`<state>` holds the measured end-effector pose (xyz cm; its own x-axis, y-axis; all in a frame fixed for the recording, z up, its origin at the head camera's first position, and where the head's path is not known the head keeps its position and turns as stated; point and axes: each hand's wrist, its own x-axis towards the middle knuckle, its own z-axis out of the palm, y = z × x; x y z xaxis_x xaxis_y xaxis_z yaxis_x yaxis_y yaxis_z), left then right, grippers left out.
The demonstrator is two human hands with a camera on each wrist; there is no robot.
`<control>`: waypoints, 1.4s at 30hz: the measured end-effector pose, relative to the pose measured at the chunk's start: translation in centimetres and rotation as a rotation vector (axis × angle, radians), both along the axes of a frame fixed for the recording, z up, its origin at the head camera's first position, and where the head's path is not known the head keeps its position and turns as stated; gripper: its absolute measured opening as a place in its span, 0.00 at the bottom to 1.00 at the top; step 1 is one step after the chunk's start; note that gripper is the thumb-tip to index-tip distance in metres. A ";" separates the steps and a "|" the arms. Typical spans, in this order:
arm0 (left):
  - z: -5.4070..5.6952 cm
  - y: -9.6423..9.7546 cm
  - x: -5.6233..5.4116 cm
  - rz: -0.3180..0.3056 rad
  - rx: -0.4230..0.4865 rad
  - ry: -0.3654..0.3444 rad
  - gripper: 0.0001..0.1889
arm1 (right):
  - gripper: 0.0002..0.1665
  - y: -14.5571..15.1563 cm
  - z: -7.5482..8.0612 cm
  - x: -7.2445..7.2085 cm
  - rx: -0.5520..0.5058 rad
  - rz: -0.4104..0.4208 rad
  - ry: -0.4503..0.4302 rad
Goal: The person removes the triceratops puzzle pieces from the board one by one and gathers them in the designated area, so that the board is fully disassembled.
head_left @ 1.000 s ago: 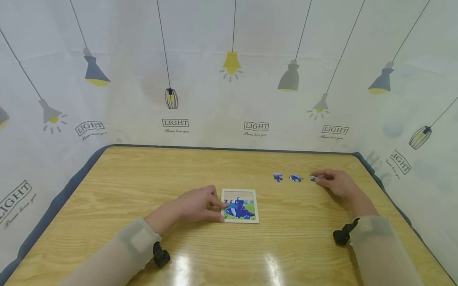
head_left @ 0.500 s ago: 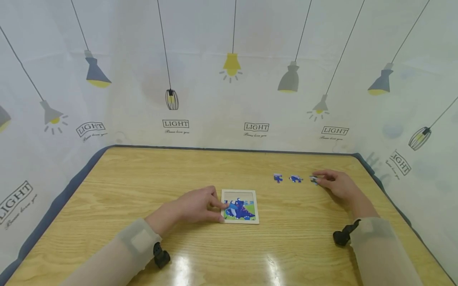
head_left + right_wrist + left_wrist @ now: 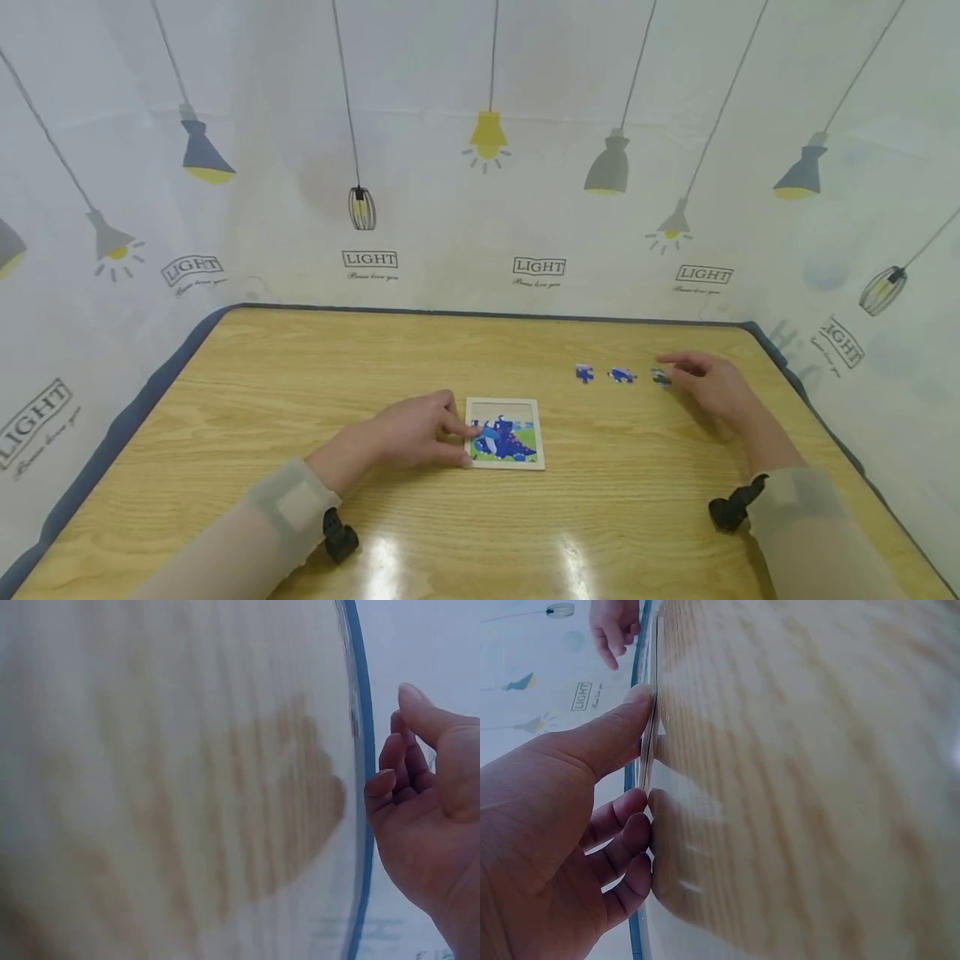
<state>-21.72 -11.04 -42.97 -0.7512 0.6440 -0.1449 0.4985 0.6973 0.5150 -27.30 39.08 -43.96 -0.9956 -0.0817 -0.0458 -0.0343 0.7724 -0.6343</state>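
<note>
In the head view a white-framed jigsaw puzzle (image 3: 512,448) with a blue dinosaur picture lies on the table; the upper part of its tray shows bare. My left hand (image 3: 416,429) holds the puzzle's left side, the index finger on the picture and the thumb at the near-left corner. In the left wrist view, the thumb of that hand (image 3: 577,802) touches the thin edge of the puzzle. My right hand (image 3: 708,383) hovers by a loose puzzle piece (image 3: 660,377), thumb and index finger apart. The right wrist view shows nothing between the fingers of that hand (image 3: 431,769).
Two more loose pieces, one blue and white (image 3: 622,376) and one blue and purple (image 3: 584,373), lie left of the right hand in a row. The wooden table (image 3: 300,358) has a dark blue edge. A white cloth printed with lamps (image 3: 450,208) hangs around it.
My right hand has drawn slightly to the right, away from the rightmost piece, which now shows more fully. The left hand stays in place on the puzzle.
</note>
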 end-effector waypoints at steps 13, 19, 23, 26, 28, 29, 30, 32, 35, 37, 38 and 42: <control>-0.2 -0.1 -0.1 0.002 0.011 0.005 0.26 | 0.23 -9.9 3.0 2.5 -0.203 0.202 -0.037; -0.4 -0.3 -0.1 -0.003 0.016 0.010 0.26 | 0.22 -15.3 3.1 2.8 -0.228 0.282 -0.113; -0.5 -0.4 -0.2 0.003 0.021 0.009 0.26 | 0.20 -18.7 2.5 2.7 -0.245 0.336 -0.169; -0.5 -0.5 -0.3 0.003 0.019 0.006 0.27 | 0.18 -20.6 2.0 2.7 -0.255 0.386 -0.191; -0.5 -0.4 -0.3 0.004 0.021 -0.001 0.27 | 0.17 -21.6 1.8 2.8 -0.250 0.411 -0.204; -0.5 -0.4 -0.3 0.005 0.022 -0.004 0.26 | 0.16 -22.0 1.6 2.8 -0.250 0.425 -0.209; -0.6 -0.3 -0.3 0.005 0.021 -0.004 0.26 | 0.16 -22.3 1.5 2.8 -0.250 0.436 -0.215; -0.6 -0.3 -0.3 0.003 0.022 -0.006 0.26 | 0.14 -22.8 1.2 2.8 -0.249 0.450 -0.223; -0.7 -0.1 -0.4 -0.010 0.021 0.000 0.26 | 0.14 -23.1 0.9 2.9 -0.239 0.453 -0.233; -0.7 -0.1 -0.5 -0.017 0.023 -0.001 0.26 | 0.14 -23.0 0.7 2.9 -0.225 0.457 -0.237; -0.7 -0.1 -0.5 -0.021 0.024 -0.001 0.26 | 0.14 -23.0 0.6 2.9 -0.215 0.459 -0.240; -0.6 -0.4 -0.7 -0.035 0.059 -0.021 0.26 | 0.16 -23.0 0.4 2.9 -0.189 0.478 -0.248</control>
<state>-22.42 -11.41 -43.55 -0.7255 0.6775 -0.1211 0.5107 0.6479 0.5652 -24.42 16.10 -43.55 -0.8070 -0.5502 -0.2145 -0.1845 0.5799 -0.7936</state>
